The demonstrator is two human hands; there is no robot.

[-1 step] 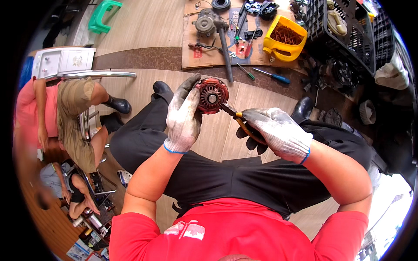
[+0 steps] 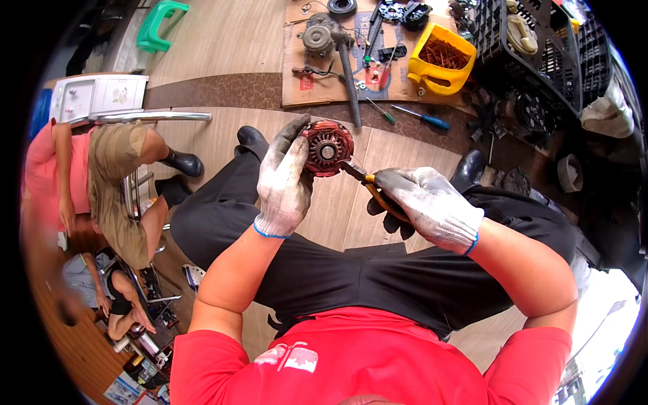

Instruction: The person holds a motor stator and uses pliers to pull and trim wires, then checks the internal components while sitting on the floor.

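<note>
My left hand [image 2: 285, 177], in a white work glove with greyed fingers, grips a round copper-wound motor core [image 2: 329, 150] by its left side. The core's slotted ring and metal centre face up toward me. My gloved right hand [image 2: 430, 202] is closed round a pair of pliers [image 2: 354, 170] with yellow-and-black handles. The jaws of the pliers touch or nearly touch the lower right edge of the core; whether they pinch a wire is too small to tell. Both hands are held above the floor between my knees.
Ahead lies a cardboard sheet [image 2: 297, 91] with a motor housing [image 2: 316, 37], a hammer [image 2: 351, 84] and a cut yellow jug [image 2: 442, 57] of copper scraps. Screwdrivers [image 2: 422, 117] lie nearby. Black crates [image 2: 533, 61] stand right. Two people sit at left near a green stool [image 2: 156, 27].
The motor core and both hands have shifted very slightly to the left. The grip of each hand is the same.
</note>
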